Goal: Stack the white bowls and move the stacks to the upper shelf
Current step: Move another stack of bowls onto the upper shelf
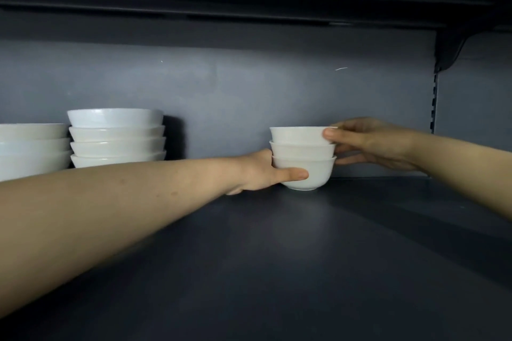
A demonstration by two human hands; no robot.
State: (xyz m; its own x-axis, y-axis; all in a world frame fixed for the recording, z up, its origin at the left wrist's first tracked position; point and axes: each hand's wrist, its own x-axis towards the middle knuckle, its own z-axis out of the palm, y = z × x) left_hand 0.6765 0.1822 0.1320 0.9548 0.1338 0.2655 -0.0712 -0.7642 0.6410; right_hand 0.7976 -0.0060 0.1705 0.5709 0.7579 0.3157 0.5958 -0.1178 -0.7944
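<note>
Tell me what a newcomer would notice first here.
A stack of three white bowls, right of centre in the dark shelf, is held by the left grip at its bottom and the right grip at its top. At the left stand a taller stack of wider bowls and another stack.

A stack of three bowls (303,152) is far back on the shelf (277,257), right of the middle. The left hand (266,174) holds its left side, low down. The right hand (368,144) holds its right side, by the top bowl. Well apart to the left, a stack of four bowls (117,138) stands against the back wall (235,91). A third stack (30,149) stands just left of that one.
</note>
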